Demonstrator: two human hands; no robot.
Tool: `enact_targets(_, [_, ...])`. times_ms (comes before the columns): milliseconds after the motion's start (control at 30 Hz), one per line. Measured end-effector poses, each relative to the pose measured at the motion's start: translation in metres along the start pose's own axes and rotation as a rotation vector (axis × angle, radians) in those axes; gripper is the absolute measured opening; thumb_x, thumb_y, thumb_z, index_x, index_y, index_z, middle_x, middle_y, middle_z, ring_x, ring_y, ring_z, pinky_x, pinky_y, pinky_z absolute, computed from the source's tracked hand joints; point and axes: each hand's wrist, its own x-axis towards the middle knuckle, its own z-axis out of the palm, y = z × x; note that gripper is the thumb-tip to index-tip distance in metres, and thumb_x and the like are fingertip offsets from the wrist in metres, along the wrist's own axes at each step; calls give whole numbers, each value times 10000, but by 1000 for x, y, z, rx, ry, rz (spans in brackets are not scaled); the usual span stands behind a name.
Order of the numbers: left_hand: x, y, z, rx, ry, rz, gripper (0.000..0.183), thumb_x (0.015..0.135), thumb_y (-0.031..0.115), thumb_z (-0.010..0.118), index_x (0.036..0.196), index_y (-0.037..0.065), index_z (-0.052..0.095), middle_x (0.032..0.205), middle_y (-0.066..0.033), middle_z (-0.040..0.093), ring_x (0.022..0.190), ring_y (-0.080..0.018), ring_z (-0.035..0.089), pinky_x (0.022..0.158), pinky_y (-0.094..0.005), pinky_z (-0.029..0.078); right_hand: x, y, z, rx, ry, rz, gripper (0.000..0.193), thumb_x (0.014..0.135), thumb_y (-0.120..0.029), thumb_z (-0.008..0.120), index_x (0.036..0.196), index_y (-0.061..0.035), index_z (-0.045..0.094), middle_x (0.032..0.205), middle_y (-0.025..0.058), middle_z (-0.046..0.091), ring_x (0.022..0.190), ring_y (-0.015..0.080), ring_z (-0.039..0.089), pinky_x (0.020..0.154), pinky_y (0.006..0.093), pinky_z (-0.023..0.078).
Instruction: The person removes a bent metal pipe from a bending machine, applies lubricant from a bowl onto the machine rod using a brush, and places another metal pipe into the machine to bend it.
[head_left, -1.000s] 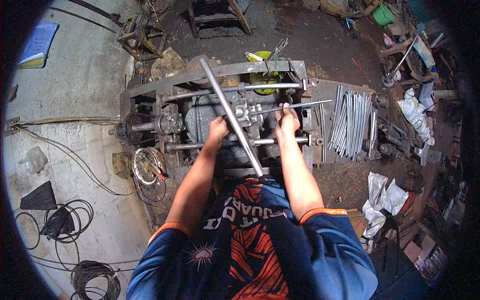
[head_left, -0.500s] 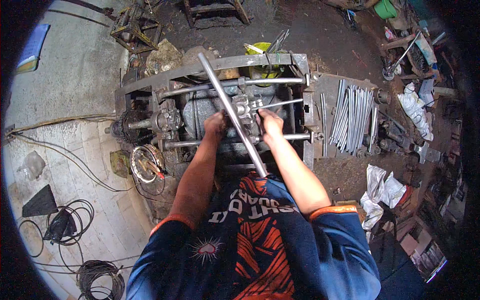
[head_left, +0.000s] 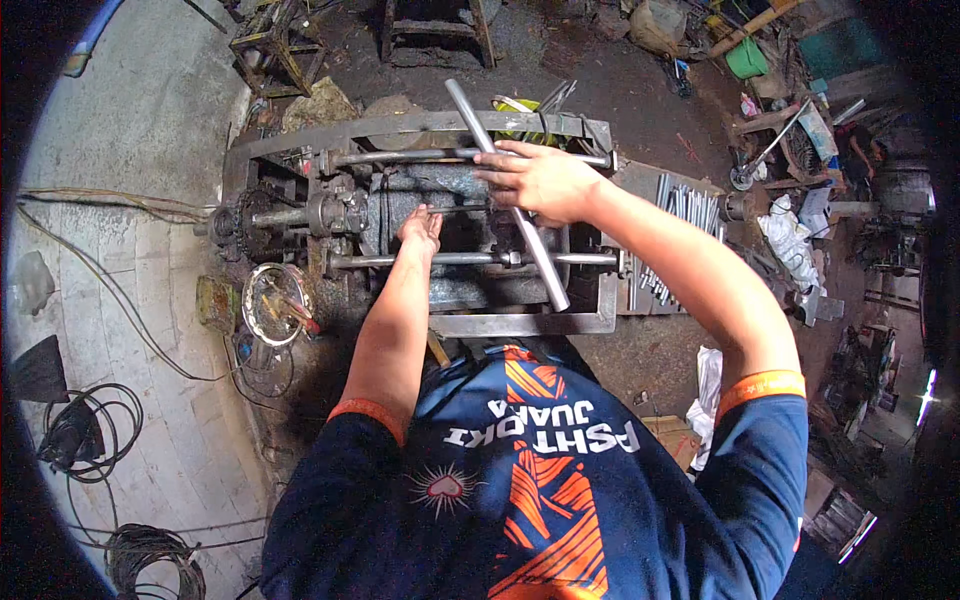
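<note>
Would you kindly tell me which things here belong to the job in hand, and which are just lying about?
Seemingly part of the job: steel bar, under the right hand; metal frame; loose rods beside it.
Apparently just lying about: green bucket; coiled cable; white sack.

Pale floor [head_left: 180, 430] bright at left, right side dim, sheen on steel bar [head_left: 540, 262], glare far right, fisheye rim black.
</note>
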Motion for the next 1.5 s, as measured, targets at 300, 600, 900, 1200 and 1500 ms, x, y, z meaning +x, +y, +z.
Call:
enact_targets(300, [-17,0,5,-79,-70,-1,191,948,127,527,1135,95,502,1014,-66,620,924,-226,617,779,-337,543,-8,-22,15,51,76,395,575,637,-442,720,1059,-60,637,1122,125,634,1168,284,549,1061,462,357])
enact_targets(600, [8,-13,21,-123,109,-48,98,893,55,599,988,77,611,940,-122,657,800,-263,643,688,-377,576,0,-24,-62,1249,-200,1277,425,911,-350,571,798,49,663,678,140,682,494,176,639,453,283,502])
enact_targets(900, [15,-12,13,-24,-67,-79,202,857,38,648,1045,40,576,939,-118,661,798,-256,657,666,-341,586,-35,-43,-44,1006,24,1375,345,830,-315,643,794,22,709,636,127,672,561,176,665,615,345,529])
enact_targets(1200, [3,-14,21,71,-9,-49,85,848,71,667,895,33,608,822,-88,654,677,-225,641,540,-307,559,-45,-52,-36,615,104,1304,261,774,-244,674,890,-13,710,794,200,677,806,339,671,764,397,524])
enact_targets(1500, [7,-17,24,104,8,-57,53,902,46,563,898,32,615,881,-99,654,714,-240,643,529,-315,555,-39,-57,-31,589,112,1250,236,764,-220,677,917,-42,704,860,195,676,858,338,658,798,419,510])
